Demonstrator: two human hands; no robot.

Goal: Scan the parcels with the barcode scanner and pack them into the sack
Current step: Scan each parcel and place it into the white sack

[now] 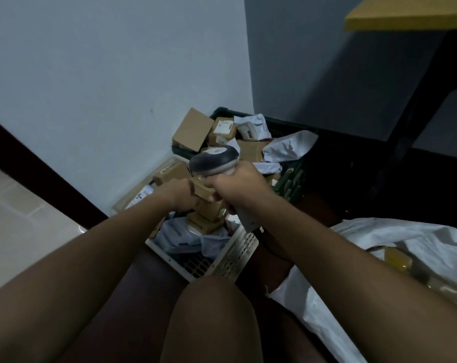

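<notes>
My right hand [239,183] grips the grey barcode scanner [213,160] by its handle, the head pointing away and left. My left hand [179,193] holds a small brown cardboard parcel [203,191] right beside the scanner hand, above a white perforated crate [238,251]. The crate holds several boxes and grey mailer bags. A white sack [395,247] lies open at the right, with yellowish parcels showing inside it.
A dark crate [291,179] against the wall corner is heaped with cardboard boxes [193,129] and white mailers [287,146]. A flat padded parcel [141,195] leans at the left. A yellow table top [408,15] on a black frame stands at the upper right. My knee [211,310] is below.
</notes>
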